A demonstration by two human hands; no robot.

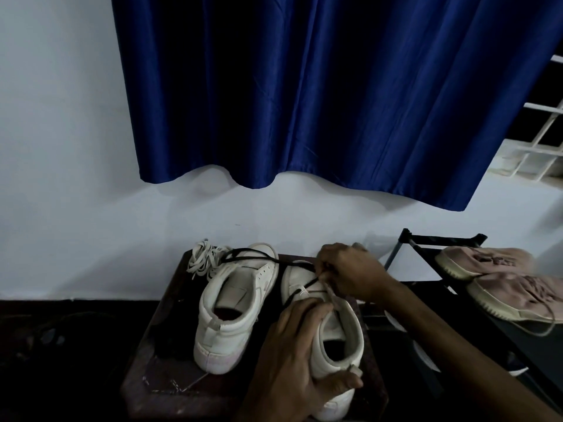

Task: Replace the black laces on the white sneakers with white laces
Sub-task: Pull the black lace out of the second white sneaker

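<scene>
Left hand (292,345) grip wraps right-side sneaker (338,339) collar near counter (158,376) right edge; right hand (353,272) grip pinches black lace (305,285); white laces (202,258) at counter's upper-left corner.

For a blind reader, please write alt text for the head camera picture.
A person's right hand pinches a black shoelace at the front of a white high-top sneaker while the left hand grips its collar. A second white high-top sneaker and a bundle of white laces sit to its left on a small dark brown table.
</scene>
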